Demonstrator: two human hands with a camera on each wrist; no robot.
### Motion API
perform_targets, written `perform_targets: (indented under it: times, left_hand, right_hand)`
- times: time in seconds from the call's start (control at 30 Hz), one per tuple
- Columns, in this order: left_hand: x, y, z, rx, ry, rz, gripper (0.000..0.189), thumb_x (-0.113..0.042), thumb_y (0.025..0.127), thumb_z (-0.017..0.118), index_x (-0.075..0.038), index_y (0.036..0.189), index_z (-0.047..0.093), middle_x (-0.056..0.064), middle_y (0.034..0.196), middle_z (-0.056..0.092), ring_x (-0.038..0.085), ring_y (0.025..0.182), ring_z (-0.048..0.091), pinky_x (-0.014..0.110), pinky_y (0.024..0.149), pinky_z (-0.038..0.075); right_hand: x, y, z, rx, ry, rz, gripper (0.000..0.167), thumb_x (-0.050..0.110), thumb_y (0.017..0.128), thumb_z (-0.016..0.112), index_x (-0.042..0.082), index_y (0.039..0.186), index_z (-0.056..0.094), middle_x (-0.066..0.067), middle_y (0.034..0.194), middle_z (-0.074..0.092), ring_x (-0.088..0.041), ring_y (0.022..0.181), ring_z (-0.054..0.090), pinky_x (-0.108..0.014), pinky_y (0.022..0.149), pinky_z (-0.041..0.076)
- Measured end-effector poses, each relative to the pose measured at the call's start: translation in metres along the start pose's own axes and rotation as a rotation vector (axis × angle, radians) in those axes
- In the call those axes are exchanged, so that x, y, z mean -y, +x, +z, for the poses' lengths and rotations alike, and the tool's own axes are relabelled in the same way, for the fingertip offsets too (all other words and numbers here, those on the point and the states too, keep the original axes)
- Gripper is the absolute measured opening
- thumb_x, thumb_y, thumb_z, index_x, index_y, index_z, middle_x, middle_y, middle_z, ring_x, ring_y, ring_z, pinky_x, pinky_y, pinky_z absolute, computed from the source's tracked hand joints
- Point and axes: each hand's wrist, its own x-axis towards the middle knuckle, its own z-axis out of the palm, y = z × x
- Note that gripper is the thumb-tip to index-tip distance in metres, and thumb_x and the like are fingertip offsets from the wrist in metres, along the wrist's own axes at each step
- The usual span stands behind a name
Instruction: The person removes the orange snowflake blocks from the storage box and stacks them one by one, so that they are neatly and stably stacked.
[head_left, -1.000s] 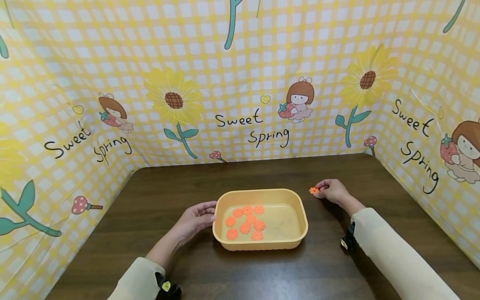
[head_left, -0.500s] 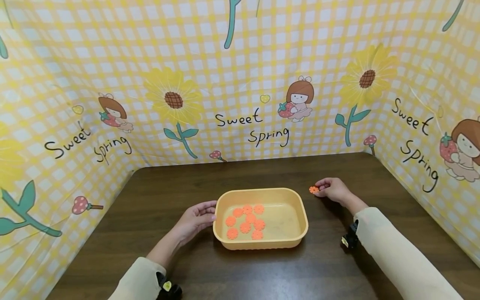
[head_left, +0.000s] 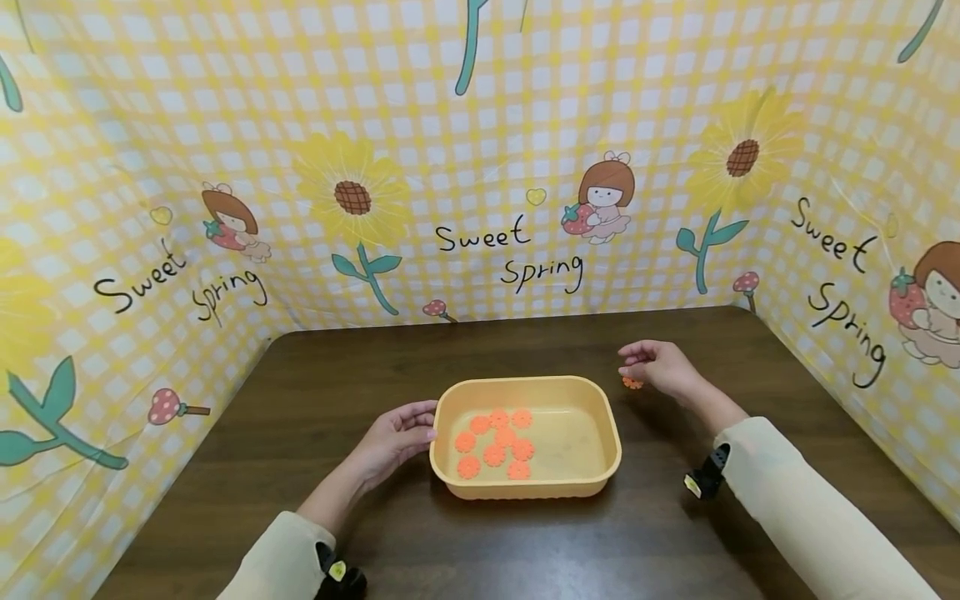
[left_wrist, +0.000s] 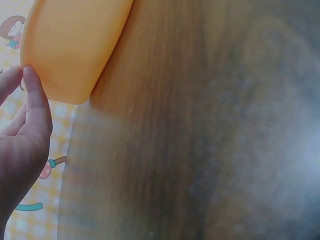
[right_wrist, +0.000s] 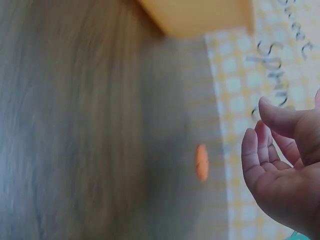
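Note:
A yellow plastic tray (head_left: 525, 492) stands on the table with several orange flower-shaped pieces (head_left: 494, 455) lying in its left half. My left hand (head_left: 393, 437) holds the tray's left end, thumb and fingertips at the rim; the left wrist view shows the tray wall (left_wrist: 75, 50) beside those fingertips. Off the tray's right side, my right hand (head_left: 660, 369) hovers low with loosely bent fingers and nothing between them. Just below it, one more orange flower-shaped piece (head_left: 632, 384) lies on the table, partly covered by the hand. In the right wrist view this piece (right_wrist: 201, 163) is apart from the fingers.
The dark wooden table (head_left: 495, 550) spreads around the tray. A yellow checked cloth (head_left: 480, 192) with printed flowers and lettering hangs at its back and both sides. A black wrist camera (head_left: 707, 475) hangs beneath the right sleeve.
The right hand has let go of the orange flower-shaped piece it was pinching and lifted slightly; the piece now lies on the table. The left hand stays at the tray.

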Motion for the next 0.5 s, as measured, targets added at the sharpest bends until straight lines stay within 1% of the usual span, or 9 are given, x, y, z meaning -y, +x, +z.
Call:
perform_targets:
  times: [0.17,0.23,0.3,0.43,0.5]
  left_hand:
    - [-0.002,0.000,0.001,0.000,0.005,-0.005,0.058,0.001,0.092,0.063,0.011,0.142,0.036,0.015,0.113,0.055,0.019,0.099,0.058,0.030,0.086,0.052]
    - [-0.003,0.000,0.002,-0.003,0.004,-0.009,0.058,0.001,0.091,0.063,0.011,0.142,0.035,0.015,0.112,0.054,0.018,0.098,0.058,0.030,0.087,0.052]
    - [-0.003,-0.001,0.002,-0.006,0.002,-0.012,0.059,0.001,0.091,0.064,0.011,0.142,0.035,0.014,0.112,0.054,0.018,0.098,0.058,0.030,0.087,0.052]
    - [-0.003,-0.001,0.002,-0.006,-0.001,-0.015,0.059,0.001,0.091,0.064,0.011,0.142,0.035,0.014,0.112,0.055,0.017,0.097,0.059,0.030,0.086,0.052]
    - [-0.002,-0.001,0.002,-0.005,-0.003,-0.015,0.059,0.001,0.091,0.063,0.011,0.142,0.035,0.014,0.112,0.055,0.017,0.097,0.059,0.030,0.086,0.052]
  right_hand:
    - [0.022,-0.003,0.009,0.019,0.030,-0.042,0.038,0.008,0.089,0.069,-0.008,0.122,0.057,-0.017,0.105,0.058,-0.021,0.089,0.057,-0.030,0.075,0.054]
    - [0.028,-0.003,0.015,0.020,0.034,-0.050,0.037,0.009,0.089,0.070,-0.006,0.121,0.058,-0.016,0.105,0.059,-0.020,0.090,0.056,-0.029,0.076,0.053]
    - [0.034,-0.003,0.021,0.029,0.033,-0.056,0.037,0.011,0.088,0.072,-0.005,0.120,0.059,-0.014,0.104,0.059,-0.020,0.091,0.056,-0.031,0.078,0.052]
    - [0.045,-0.004,0.035,0.068,0.046,-0.064,0.035,0.010,0.087,0.072,-0.004,0.117,0.061,-0.013,0.101,0.060,-0.021,0.089,0.057,-0.039,0.081,0.052]
    - [0.050,-0.005,0.042,0.091,0.052,-0.070,0.034,0.009,0.087,0.072,-0.004,0.116,0.062,-0.012,0.100,0.060,-0.022,0.088,0.057,-0.041,0.081,0.052]
